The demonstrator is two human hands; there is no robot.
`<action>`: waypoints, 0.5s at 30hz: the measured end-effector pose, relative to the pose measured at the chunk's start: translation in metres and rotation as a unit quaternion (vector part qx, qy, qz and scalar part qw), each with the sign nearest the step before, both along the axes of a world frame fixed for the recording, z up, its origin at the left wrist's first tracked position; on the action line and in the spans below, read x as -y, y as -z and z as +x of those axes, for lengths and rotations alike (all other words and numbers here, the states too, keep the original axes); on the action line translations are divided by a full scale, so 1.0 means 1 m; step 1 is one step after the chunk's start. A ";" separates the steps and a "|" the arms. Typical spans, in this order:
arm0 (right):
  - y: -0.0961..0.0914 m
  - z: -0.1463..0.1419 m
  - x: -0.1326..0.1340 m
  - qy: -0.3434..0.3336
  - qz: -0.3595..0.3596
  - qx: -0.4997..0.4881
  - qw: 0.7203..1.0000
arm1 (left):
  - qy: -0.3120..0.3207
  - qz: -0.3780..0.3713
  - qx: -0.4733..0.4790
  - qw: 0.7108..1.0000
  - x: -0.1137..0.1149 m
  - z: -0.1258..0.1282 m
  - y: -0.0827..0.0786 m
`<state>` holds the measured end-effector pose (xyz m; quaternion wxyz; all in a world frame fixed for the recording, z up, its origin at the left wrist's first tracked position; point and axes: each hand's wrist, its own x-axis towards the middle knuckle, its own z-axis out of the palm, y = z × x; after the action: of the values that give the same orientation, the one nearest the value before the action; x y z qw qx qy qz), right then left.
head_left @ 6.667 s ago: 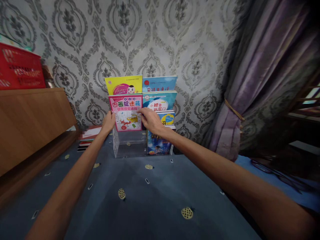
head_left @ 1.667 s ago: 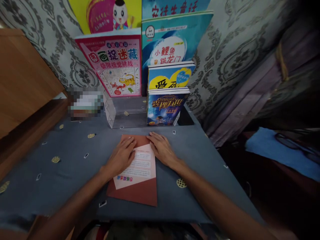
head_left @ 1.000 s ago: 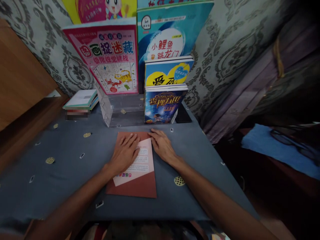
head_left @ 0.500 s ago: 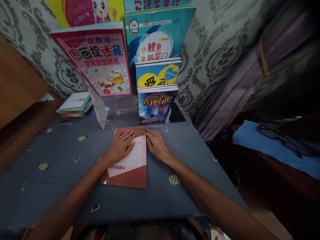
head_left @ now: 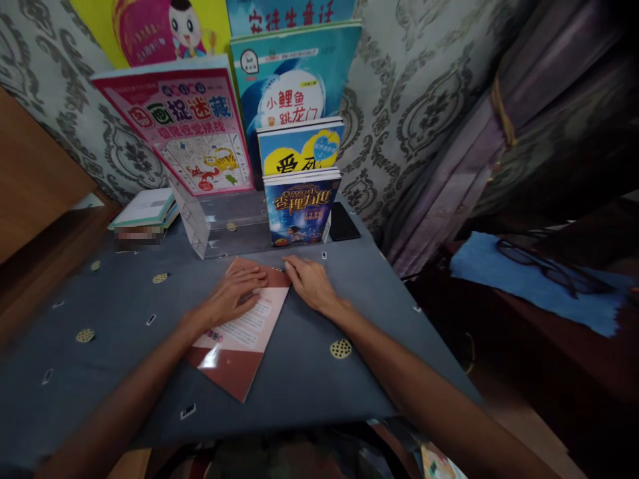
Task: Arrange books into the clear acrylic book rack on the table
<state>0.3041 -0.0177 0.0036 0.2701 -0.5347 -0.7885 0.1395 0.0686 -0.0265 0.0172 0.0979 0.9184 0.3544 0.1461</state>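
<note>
A thin reddish-brown and pink book (head_left: 249,349) lies tilted on the dark grey tablecloth, its printed side up and the lettering upside down to me. My left hand (head_left: 230,293) rests flat across its upper left part, fingers stretched out and holding nothing. Beside the book's upper right corner is my right hand (head_left: 312,283), its fingers extended toward the left; I cannot tell whether they touch that corner. Just beyond both hands stands a clear plastic book rack (head_left: 200,229) with a dark blue book (head_left: 302,209) at the front right and a pink puzzle book (head_left: 184,133) on the left.
Several taller books, including a teal one (head_left: 294,73), rise in the rack behind. A small book stack (head_left: 147,209) lies at the back left, and a black flat object (head_left: 344,223) sits right of the rack. Glasses (head_left: 549,266) rest on a blue cloth (head_left: 479,263) at the right.
The book has turned clockwise on the table, its near end swinging left. My left hand has shifted slightly left with it, and the right hand stays near the upper right corner.
</note>
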 end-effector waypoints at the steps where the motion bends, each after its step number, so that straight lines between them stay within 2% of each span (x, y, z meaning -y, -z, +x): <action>1: -0.002 0.000 0.002 -0.002 -0.004 -0.004 1.000 | -0.017 0.012 -0.020 1.000 0.005 0.006 -0.004; 5: -0.009 -0.002 0.006 -0.034 -0.030 -0.048 0.998 | -0.107 0.054 -0.128 0.984 0.032 0.036 -0.017; 8: -0.008 -0.004 0.005 -0.061 -0.048 -0.083 0.993 | -0.155 0.075 -0.187 0.967 0.050 0.057 -0.021; 11: -0.003 -0.004 0.003 -0.061 -0.067 -0.126 0.988 | -0.174 0.096 -0.207 0.958 0.059 0.068 -0.018; 15: 0.006 0.000 0.004 -0.054 -0.083 -0.193 0.976 | -0.177 0.116 -0.200 0.957 0.062 0.069 -0.010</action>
<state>0.3040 -0.0219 -0.0026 0.3645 -0.4745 -0.7349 0.3193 0.1379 -0.0889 0.0273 -0.1092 0.8565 0.5043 0.0146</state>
